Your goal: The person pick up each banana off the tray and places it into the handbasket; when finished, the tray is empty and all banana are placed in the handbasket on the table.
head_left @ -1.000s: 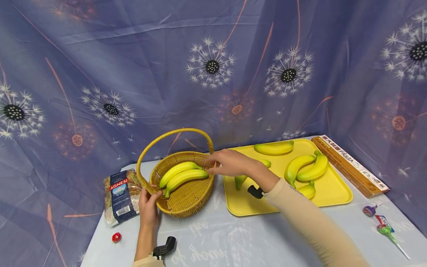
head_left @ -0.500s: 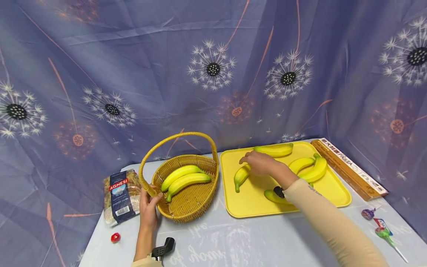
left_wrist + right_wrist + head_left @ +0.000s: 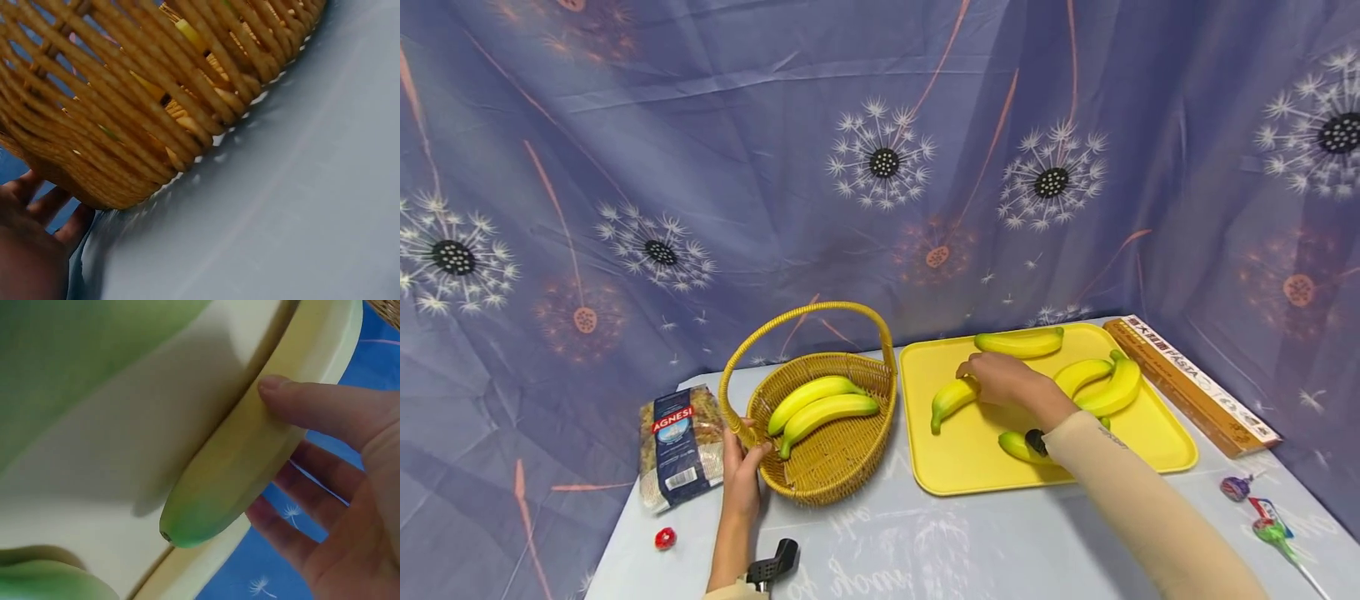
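On the left, a woven yellow basket [image 3: 856, 475] with a tall arched handle holds two yellow bananas [image 3: 831, 410] lying side by side. My left hand [image 3: 743, 483] grips its left rim near the foot of the handle, thumb on top; in the left wrist view, fingers [image 3: 74, 228] reach under its outer wall. My right hand [image 3: 1011, 385] is over the yellow tray [image 3: 955, 467], holding a banana [image 3: 951, 404] near the tray's left side. In the right wrist view, the thumb [image 3: 312, 406] lies on one side of this banana and the fingers on the other.
More bananas [image 3: 1018, 343] lie on the tray, one partly behind the right wrist. A pasta box [image 3: 1195, 383] borders the tray's right edge, with lollipops [image 3: 1270, 533] in front. Left of the basket are an Agnesi pasta bag [image 3: 681, 446] and a red candy [image 3: 665, 538]. A patterned curtain hangs behind.
My right hand has moved right from the basket's rim to the tray and taken hold of a banana there. My left hand has stayed on the basket.
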{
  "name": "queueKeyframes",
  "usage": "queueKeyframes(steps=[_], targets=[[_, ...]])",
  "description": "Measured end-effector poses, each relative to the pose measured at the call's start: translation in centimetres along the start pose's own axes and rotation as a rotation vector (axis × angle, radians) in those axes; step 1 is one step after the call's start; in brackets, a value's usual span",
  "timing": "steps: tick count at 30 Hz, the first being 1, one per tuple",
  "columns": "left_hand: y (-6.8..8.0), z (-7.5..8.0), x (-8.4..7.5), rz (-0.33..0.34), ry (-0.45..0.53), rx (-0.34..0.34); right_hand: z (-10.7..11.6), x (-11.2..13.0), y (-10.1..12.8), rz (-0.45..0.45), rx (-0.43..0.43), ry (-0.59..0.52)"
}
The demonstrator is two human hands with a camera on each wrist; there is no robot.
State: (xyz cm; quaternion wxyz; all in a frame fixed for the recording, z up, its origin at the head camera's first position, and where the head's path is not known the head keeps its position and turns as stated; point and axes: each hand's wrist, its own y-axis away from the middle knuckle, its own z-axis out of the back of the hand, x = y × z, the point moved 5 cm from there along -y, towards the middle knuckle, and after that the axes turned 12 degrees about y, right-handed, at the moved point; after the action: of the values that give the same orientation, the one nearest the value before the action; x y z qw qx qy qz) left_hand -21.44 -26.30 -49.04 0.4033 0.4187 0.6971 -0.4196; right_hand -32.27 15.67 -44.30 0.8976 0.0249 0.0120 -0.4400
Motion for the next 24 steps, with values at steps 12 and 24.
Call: queueKeyframes(steps=[12,24], targets=[[0.1,0.3,-0.1,0.005,0.005,0.027,5.8,4.0,-0.2,0.106,-0.095,0.022],[0.0,0.4,0.0,0.011,0.033,-0.014,11.5,10.6,-2.5,0.232,-0.102,0.058]])
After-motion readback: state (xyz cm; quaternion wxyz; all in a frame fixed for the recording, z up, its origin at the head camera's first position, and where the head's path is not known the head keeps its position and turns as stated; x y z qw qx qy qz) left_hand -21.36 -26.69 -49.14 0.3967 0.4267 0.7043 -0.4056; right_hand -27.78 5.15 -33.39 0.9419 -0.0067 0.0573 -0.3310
